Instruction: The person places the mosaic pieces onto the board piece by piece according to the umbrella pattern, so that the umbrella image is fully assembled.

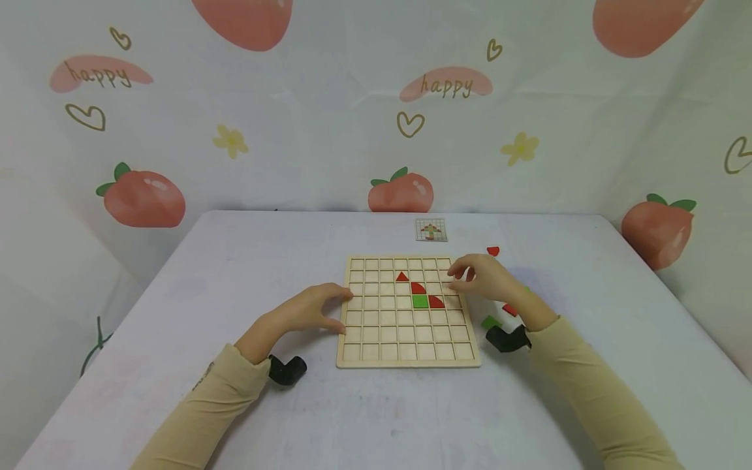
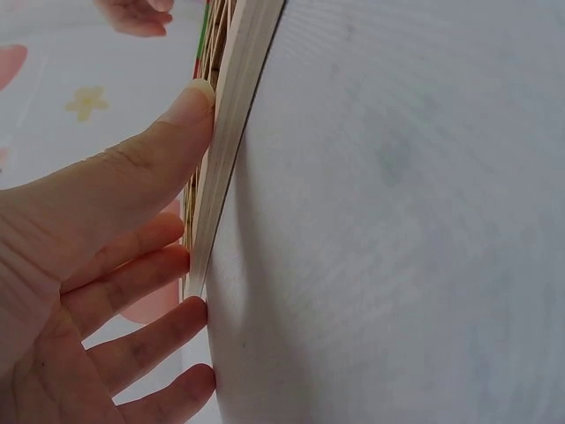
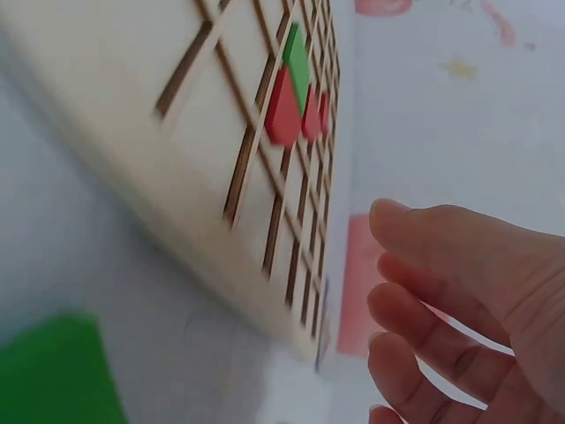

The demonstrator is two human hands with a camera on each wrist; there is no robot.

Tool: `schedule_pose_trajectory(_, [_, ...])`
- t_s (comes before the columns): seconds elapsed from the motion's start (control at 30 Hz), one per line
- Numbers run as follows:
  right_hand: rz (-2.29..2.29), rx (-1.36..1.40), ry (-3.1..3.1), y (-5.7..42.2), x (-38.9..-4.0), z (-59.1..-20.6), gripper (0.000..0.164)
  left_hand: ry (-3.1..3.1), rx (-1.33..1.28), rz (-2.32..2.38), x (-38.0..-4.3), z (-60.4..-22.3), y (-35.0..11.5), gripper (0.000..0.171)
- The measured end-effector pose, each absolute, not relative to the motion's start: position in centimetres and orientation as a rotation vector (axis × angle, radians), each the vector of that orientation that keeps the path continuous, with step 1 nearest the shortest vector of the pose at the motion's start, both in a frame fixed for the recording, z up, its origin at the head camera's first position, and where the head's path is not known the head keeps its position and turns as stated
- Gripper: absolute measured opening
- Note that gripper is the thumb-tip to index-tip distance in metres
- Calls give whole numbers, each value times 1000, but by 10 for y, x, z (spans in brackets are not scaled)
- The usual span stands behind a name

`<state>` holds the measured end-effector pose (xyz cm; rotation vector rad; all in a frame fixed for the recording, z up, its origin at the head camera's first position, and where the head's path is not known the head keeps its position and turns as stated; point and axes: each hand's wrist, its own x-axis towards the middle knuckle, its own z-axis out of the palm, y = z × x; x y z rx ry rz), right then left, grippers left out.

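A square wooden grid board (image 1: 379, 352) lies flat on the table. In its cells sit a red triangle (image 1: 402, 277), a green square (image 1: 420, 301) and two red quarter-circle pieces, one (image 1: 418, 288) above the square and the other (image 1: 437, 302) to its right. My left hand (image 1: 311, 309) rests at the board's left edge, thumb tip on the rim and fingers spread farther along it, as the left wrist view shows. Over the board's right edge hovers my right hand (image 1: 484, 277), fingers loosely bent and nothing between thumb and fingertips in the right wrist view (image 3: 459, 291).
Behind the board lies a small pattern card (image 1: 431, 230). Loose pieces are scattered right of the board: a red one (image 1: 493, 250) at the back, another red one (image 1: 510, 309) and a green one (image 1: 491, 322) by the right wrist. A printed cloth (image 1: 329, 130) hangs behind the table.
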<state>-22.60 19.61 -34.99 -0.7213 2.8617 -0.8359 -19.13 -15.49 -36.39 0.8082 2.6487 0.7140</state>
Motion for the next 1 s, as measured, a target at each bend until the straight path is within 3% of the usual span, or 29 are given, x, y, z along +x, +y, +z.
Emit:
schedule_pose_trajectory(0.5, [-807, -447, 2867, 237, -249, -352, 26, 2645, 801, 719, -191, -364, -155, 64])
schedule_pose_trajectory(1.0, [-767, -259, 2807, 247, -263, -354, 38, 2647, 806, 710, -191, -364, -155, 64])
